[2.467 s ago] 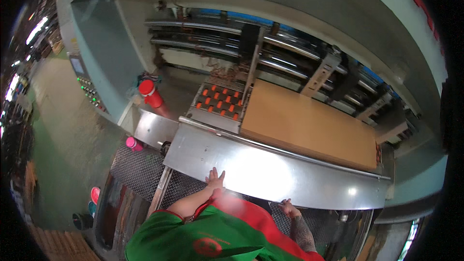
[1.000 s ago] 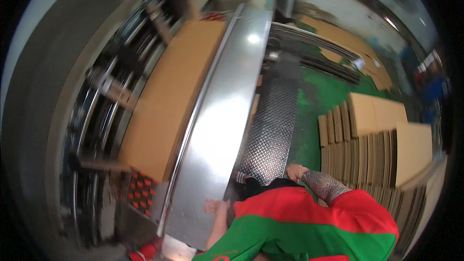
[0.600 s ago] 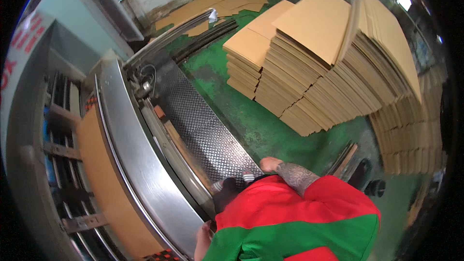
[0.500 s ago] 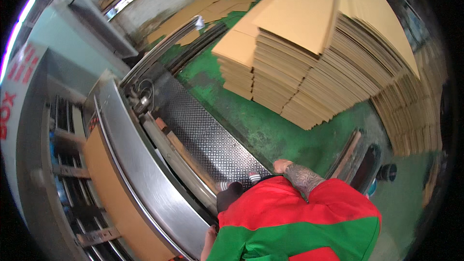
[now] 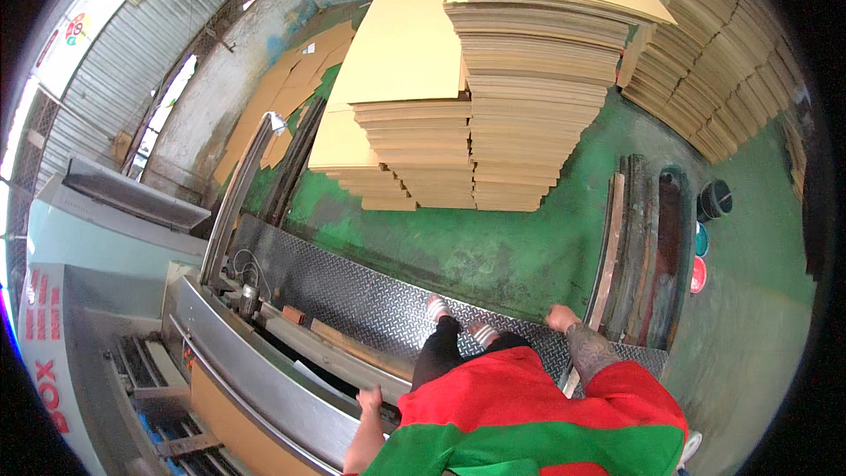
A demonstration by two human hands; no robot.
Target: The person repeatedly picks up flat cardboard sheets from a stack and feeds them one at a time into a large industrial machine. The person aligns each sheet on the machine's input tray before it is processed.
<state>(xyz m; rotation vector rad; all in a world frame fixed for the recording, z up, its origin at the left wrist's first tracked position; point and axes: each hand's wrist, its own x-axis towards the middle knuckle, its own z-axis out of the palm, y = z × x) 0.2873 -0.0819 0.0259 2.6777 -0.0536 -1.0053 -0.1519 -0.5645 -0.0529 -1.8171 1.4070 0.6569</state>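
My left hand hangs beside the steel edge of the machine, its fingers curled in and nothing seen in them. Past my right hip, above the patterned metal footplate, my right hand is closed in a loose fist with nothing showing in it. Ahead of me stands a tall stack of flat brown cardboard sheets, out of reach of both hands. Lower piles of the same sheets adjoin it on the left. A brown sheet lies in the machine behind its rail.
Long dark bars lie on the green floor at right, near a black bucket. More cardboard piles stand at the far right. Loose sheets cover floor at the far left. A metal rail juts from the machine.
My view has swung right, toward the tall stack. My left hand has come away from the machine's edge into fuller view. My right hand stays low and closed.
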